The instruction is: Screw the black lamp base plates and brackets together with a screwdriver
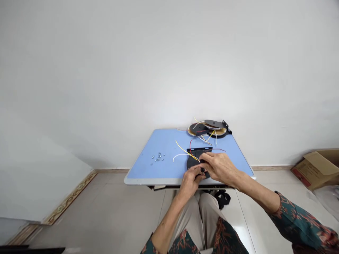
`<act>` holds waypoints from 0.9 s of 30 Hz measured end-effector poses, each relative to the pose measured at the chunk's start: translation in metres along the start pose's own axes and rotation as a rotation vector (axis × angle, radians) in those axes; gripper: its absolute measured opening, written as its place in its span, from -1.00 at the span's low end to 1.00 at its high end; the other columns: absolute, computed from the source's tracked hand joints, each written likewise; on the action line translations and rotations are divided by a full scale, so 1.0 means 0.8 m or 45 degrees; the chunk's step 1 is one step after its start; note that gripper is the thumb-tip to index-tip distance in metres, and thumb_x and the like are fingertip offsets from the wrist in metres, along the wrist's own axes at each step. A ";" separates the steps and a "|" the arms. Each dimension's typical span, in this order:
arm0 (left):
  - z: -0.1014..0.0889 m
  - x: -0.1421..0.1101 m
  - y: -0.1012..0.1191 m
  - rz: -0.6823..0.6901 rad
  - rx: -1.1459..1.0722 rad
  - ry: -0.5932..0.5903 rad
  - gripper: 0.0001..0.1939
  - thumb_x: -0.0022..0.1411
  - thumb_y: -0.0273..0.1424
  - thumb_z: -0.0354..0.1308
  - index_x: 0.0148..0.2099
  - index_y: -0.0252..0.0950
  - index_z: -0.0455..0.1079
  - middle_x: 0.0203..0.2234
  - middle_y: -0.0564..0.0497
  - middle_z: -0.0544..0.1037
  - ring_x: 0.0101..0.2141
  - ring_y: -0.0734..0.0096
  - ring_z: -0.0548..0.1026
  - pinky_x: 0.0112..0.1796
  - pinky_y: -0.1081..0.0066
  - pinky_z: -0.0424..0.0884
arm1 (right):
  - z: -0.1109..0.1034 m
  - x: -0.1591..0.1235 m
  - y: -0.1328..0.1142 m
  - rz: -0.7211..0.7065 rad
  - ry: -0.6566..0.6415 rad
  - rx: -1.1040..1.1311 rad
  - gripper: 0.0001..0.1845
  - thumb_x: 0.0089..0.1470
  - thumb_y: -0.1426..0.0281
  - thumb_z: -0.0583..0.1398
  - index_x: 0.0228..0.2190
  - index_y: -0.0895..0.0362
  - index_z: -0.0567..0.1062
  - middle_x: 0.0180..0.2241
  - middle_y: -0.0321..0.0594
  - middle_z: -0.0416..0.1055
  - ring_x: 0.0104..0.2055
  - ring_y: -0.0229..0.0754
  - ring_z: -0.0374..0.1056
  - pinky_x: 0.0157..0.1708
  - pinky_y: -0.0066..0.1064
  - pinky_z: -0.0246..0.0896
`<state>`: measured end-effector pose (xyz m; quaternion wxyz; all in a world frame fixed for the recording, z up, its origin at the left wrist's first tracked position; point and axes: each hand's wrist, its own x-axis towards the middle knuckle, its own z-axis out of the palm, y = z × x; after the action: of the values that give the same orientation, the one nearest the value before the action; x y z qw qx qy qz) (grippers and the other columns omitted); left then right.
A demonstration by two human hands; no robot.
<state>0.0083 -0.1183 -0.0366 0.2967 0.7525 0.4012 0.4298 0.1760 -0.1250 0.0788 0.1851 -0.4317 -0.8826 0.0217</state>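
A black round metal plate (pixel 191 163) with a straight bracket edge lies near the front of the blue table. Yellow, white and red wires (pixel 182 148) run out from its middle. Over the plate, my right hand (pixel 217 165) is closed in a pinch on a small black part (pixel 202 163), mostly covered by the fingers. Lower and to the left, my left hand (pixel 192 179) has its thumb and fingers closed at the plate's front edge, close to the right fingertips. What lies between the left fingers is largely hidden.
Several small metal screws or nuts (pixel 159 157) lie scattered on the left of the blue table (pixel 148 169). Similar black round units (pixel 198 129) with wires are piled at its back right, near the white wall. An open cardboard box (pixel 317 169) stands on the floor to the right.
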 end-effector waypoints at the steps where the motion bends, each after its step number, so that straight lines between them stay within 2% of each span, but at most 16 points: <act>1: 0.001 0.000 0.001 0.006 -0.016 -0.001 -0.88 0.21 -0.59 0.15 -0.34 -0.30 0.44 -0.27 -0.03 0.57 -0.19 0.30 0.50 -0.11 0.37 0.39 | -0.002 0.000 0.004 -0.059 -0.003 0.061 -0.84 0.29 0.41 0.09 -0.16 0.14 0.45 -0.29 -0.16 0.54 -0.32 -0.20 0.43 -0.40 -0.42 -0.01; 3: 0.002 0.000 0.001 0.021 -0.036 -0.009 -0.88 0.21 -0.59 0.14 -0.34 -0.30 0.44 -0.29 -0.02 0.57 -0.21 0.31 0.50 -0.14 0.39 0.38 | -0.002 0.001 0.010 -0.160 0.006 0.137 -0.83 0.27 0.46 0.08 -0.15 0.12 0.45 -0.29 -0.19 0.53 -0.30 -0.21 0.44 -0.38 -0.43 0.04; 5: 0.004 0.001 0.000 0.026 -0.028 -0.002 -0.85 0.20 -0.60 0.12 -0.37 -0.30 0.42 -0.30 -0.02 0.56 -0.22 0.31 0.50 -0.15 0.39 0.39 | 0.006 -0.001 0.013 -0.144 0.076 0.106 -0.86 0.23 0.50 0.08 -0.25 0.12 0.43 -0.38 -0.23 0.51 -0.39 -0.22 0.42 -0.43 -0.43 0.01; 8: 0.008 0.001 0.000 0.036 0.007 0.034 -0.82 0.22 -0.60 0.08 -0.39 -0.30 0.41 -0.33 -0.03 0.56 -0.24 0.31 0.49 -0.17 0.39 0.39 | 0.033 -0.005 0.010 -0.044 0.318 -0.028 -0.88 0.24 0.47 0.07 -0.35 0.12 0.38 -0.53 -0.29 0.45 -0.55 -0.24 0.35 -0.52 -0.41 -0.09; 11: 0.012 -0.001 0.005 0.116 -0.002 0.034 -0.76 0.28 -0.60 0.00 -0.27 -0.29 0.47 -0.28 -0.06 0.57 -0.23 0.31 0.50 -0.17 0.39 0.40 | 0.066 -0.010 0.000 0.031 0.669 -0.186 -0.79 0.30 0.37 0.05 -0.40 0.11 0.34 -0.64 -0.33 0.36 -0.66 -0.26 0.28 -0.56 -0.38 -0.13; 13: 0.012 -0.002 0.007 0.164 -0.009 0.032 -0.70 0.30 -0.61 -0.05 -0.16 -0.28 0.49 -0.22 -0.08 0.58 -0.22 0.31 0.51 -0.15 0.38 0.41 | 0.081 -0.013 -0.007 0.094 0.798 -0.218 -0.74 0.33 0.36 0.04 -0.43 0.10 0.32 -0.64 -0.34 0.35 -0.66 -0.27 0.29 -0.57 -0.39 -0.13; 14: 0.012 -0.002 0.007 0.174 -0.004 0.034 -0.69 0.30 -0.61 -0.06 -0.13 -0.28 0.49 -0.21 -0.09 0.58 -0.21 0.31 0.52 -0.13 0.37 0.41 | 0.083 -0.013 -0.009 0.114 0.812 -0.205 -0.73 0.34 0.35 0.03 -0.43 0.10 0.33 -0.63 -0.33 0.36 -0.65 -0.27 0.31 -0.57 -0.39 -0.12; 16: 0.012 -0.002 0.005 0.166 0.025 0.030 -0.68 0.28 -0.63 -0.04 -0.11 -0.28 0.48 -0.19 -0.09 0.59 -0.18 0.29 0.53 -0.11 0.36 0.42 | 0.078 -0.012 -0.010 0.123 0.727 -0.114 -0.75 0.35 0.34 0.03 -0.37 0.11 0.38 -0.57 -0.30 0.43 -0.60 -0.24 0.37 -0.56 -0.41 -0.06; 18: 0.011 0.000 0.000 0.131 0.058 0.008 -0.68 0.23 -0.67 -0.02 -0.12 -0.29 0.47 -0.19 -0.09 0.59 -0.16 0.27 0.53 -0.11 0.36 0.43 | 0.060 -0.009 -0.005 0.094 0.531 0.052 -0.81 0.33 0.35 0.03 -0.22 0.10 0.43 -0.47 -0.26 0.51 -0.49 -0.21 0.45 -0.50 -0.43 0.04; 20: 0.011 0.001 -0.003 0.091 0.093 -0.025 -0.68 0.19 -0.70 -0.01 -0.16 -0.28 0.46 -0.18 -0.08 0.59 -0.14 0.28 0.54 -0.10 0.36 0.43 | 0.038 -0.007 0.003 0.057 0.293 0.242 -0.77 0.31 0.39 0.03 -0.09 0.07 0.43 -0.37 -0.25 0.57 -0.37 -0.20 0.50 -0.41 -0.46 0.13; 22: 0.011 0.002 -0.005 0.072 0.125 -0.049 -0.69 0.20 -0.70 -0.01 -0.18 -0.27 0.45 -0.17 -0.06 0.59 -0.10 0.27 0.53 -0.07 0.34 0.44 | 0.023 -0.006 0.009 0.058 0.120 0.328 -0.76 0.26 0.45 0.02 -0.15 0.05 0.46 -0.34 -0.25 0.57 -0.33 -0.20 0.50 -0.38 -0.46 0.14; 24: 0.011 0.002 -0.005 0.069 0.134 -0.044 -0.69 0.21 -0.70 -0.02 -0.18 -0.26 0.45 -0.14 -0.06 0.58 -0.07 0.26 0.52 -0.03 0.32 0.43 | 0.022 -0.007 0.011 0.099 0.089 0.257 -0.79 0.22 0.47 0.03 -0.24 0.07 0.46 -0.41 -0.25 0.56 -0.39 -0.19 0.48 -0.42 -0.45 0.07; 27: 0.010 0.000 0.001 0.097 0.088 -0.037 -0.63 0.18 -0.72 -0.04 -0.13 -0.27 0.45 -0.09 -0.08 0.57 -0.05 0.28 0.51 -0.02 0.33 0.43 | 0.040 -0.010 0.008 0.133 0.249 0.024 -0.82 0.23 0.44 0.02 -0.27 0.11 0.43 -0.55 -0.25 0.50 -0.52 -0.19 0.42 -0.49 -0.40 -0.08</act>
<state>0.0156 -0.1196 -0.0398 0.2596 0.7832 0.3825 0.4158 0.1742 -0.1237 0.0452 0.2730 -0.4755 -0.8363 -0.0024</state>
